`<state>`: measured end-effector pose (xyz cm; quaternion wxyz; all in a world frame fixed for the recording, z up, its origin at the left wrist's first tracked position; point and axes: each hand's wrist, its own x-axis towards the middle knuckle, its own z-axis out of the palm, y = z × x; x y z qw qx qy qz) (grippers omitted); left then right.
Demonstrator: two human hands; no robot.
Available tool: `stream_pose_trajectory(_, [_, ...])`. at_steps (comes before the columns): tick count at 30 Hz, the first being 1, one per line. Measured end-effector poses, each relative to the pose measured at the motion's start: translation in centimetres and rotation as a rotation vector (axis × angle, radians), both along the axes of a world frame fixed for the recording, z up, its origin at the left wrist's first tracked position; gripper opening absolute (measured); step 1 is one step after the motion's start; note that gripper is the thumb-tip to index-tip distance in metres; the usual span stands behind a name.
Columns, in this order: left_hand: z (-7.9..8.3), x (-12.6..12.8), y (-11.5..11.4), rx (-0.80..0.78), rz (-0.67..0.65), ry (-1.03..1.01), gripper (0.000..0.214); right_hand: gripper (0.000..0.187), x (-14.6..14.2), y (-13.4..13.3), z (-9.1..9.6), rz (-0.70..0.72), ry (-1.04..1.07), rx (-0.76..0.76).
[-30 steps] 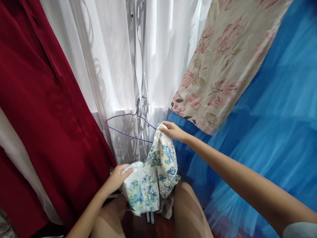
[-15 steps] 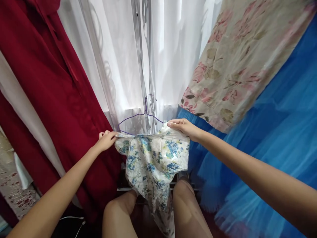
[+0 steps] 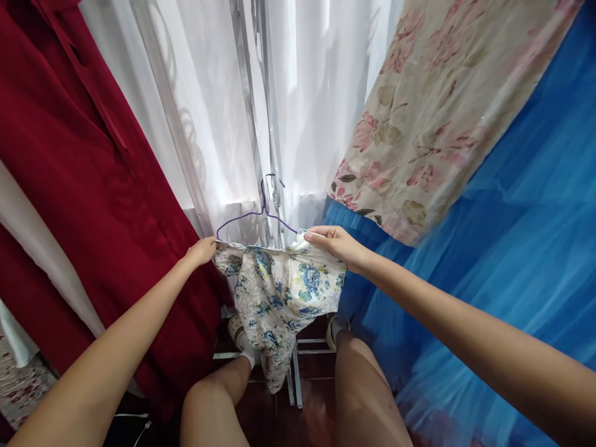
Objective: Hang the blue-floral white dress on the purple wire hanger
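A white dress with blue and green flowers (image 3: 274, 292) hangs between my hands on a purple wire hanger (image 3: 242, 216). My left hand (image 3: 203, 251) pinches its left shoulder edge, near the hanger's left end. At the other shoulder, my right hand (image 3: 336, 243) grips the cloth between thumb and fingers, beside the hanger's right arm. The hanger's hook stands up in front of a white curtain. Below my hands the dress falls in folds and narrows between my knees.
Dark red cloth (image 3: 116, 205) hangs at left. To the right hang a beige flowered cloth (image 3: 419, 124) and blue tulle (image 3: 503, 205). Behind is a white curtain (image 3: 307, 93) with grey metal poles. A metal rack foot (image 3: 297, 379) stands on the dark floor near white cables (image 3: 139, 425).
The dress's lower part has swung forward, away from me, uncovering the rack foot and my shoes. Both hands keep their hold. The view has shifted slightly.
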<state>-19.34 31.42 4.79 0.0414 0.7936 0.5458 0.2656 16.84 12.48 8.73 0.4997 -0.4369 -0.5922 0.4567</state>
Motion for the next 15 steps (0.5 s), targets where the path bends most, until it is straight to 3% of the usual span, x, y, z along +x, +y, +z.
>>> stream_pose_trajectory(3, [0.6,0.4,-0.1,0.062,0.004,-0.084,0.023,0.031,0.2,0.2,0.2,0.005,-0.005,-0.02])
stream_pose_trajectory(7, [2.9,2.2,-0.1,0.107,-0.09,-0.211,0.031,0.025,1.0,0.2,1.2,0.043,0.059,-0.125])
stream_pose_trajectory(12, [4.5,4.3,-1.7,-0.134,-0.331,-0.542,0.037,0.014,2.1,0.5,1.8,0.147,0.151,-0.246])
stream_pose_trajectory(15, [4.6,4.2,-2.8,-0.132,-0.333,-0.639,0.027,0.015,2.0,1.1,1.0,0.058,0.089,-0.221])
